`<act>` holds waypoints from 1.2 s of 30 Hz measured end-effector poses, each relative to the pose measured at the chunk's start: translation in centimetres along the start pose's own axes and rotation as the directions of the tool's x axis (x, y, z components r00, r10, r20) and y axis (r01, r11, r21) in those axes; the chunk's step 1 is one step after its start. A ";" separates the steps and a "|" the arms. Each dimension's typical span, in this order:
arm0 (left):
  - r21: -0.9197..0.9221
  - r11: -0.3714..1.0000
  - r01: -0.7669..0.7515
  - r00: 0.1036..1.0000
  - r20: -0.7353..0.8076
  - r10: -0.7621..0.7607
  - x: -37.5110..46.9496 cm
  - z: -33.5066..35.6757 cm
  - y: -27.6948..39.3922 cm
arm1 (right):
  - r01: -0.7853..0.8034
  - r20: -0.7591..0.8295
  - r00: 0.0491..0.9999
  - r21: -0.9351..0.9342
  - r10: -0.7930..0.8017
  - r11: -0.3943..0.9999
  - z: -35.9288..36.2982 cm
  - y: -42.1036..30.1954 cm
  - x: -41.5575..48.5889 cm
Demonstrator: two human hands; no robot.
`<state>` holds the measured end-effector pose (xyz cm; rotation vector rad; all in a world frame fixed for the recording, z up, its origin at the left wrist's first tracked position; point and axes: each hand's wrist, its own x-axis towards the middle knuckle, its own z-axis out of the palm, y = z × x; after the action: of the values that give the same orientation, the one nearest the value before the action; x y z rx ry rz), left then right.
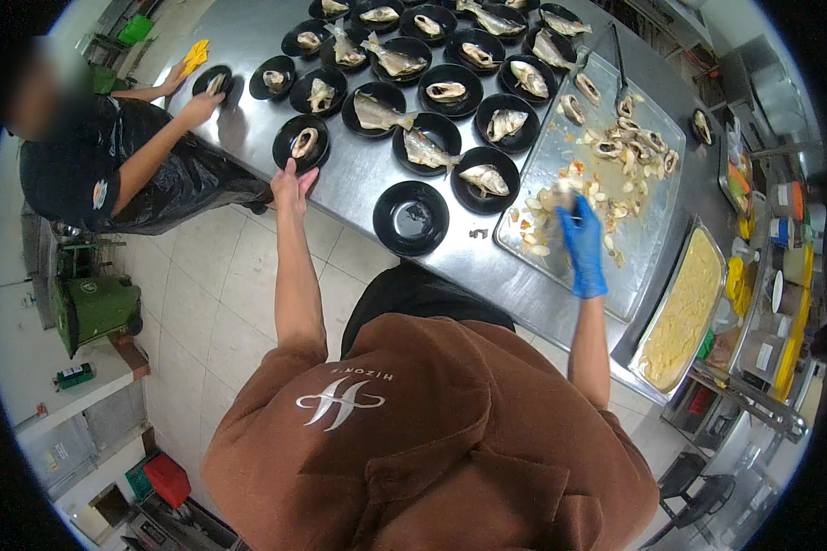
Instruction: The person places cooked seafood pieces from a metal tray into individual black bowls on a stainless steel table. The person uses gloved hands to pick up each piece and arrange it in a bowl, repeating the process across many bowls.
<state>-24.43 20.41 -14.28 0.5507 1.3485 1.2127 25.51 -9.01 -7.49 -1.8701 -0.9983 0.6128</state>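
My left hand [292, 186] is at the rim of a black bowl [282, 149] holding a fish steak [304, 142], near the table's edge. My right hand [580, 237], in a blue glove, is over the near part of a metal tray [634, 275]; its fingertips are blurred and what lies in them cannot be made out. Garlic-like pale slices [539, 250] and cooked fish steaks [607, 149] lie on the tray. Between my hands stands a black bowl [411, 219] without fish. Beyond it, several black bowls hold fish heads [484, 180], tails [379, 111] and steaks.
At the left a co-worker [117, 158] touches a black bowl [211, 82] and holds a yellow cloth [196, 56]. A long-handled utensil [618, 62] rests on the tray's far side. A tray of yellow food [682, 310] stands at the table's right edge, beside shelves with containers [785, 265].
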 end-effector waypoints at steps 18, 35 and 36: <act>0.661 0.233 -0.714 0.688 0.723 0.057 -15.7 9.0 1.3 | 0.594 0.226 0.802 -0.198 -0.554 0.780 17.0 -7.4 1.5; 0.522 0.804 -0.286 0.956 0.208 0.205 -2.2 3.7 10.8 | 0.355 0.204 0.932 -0.687 -0.299 0.635 -8.4 10.2 19.6; 0.527 0.808 -0.264 0.964 0.151 0.216 -0.5 3.3 10.7 | 0.331 0.128 0.937 -0.622 -0.325 0.709 -7.5 9.3 18.4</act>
<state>-24.83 24.82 -4.00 1.1994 1.5890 0.9755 44.81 0.28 -12.39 -2.1728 -1.6549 0.0449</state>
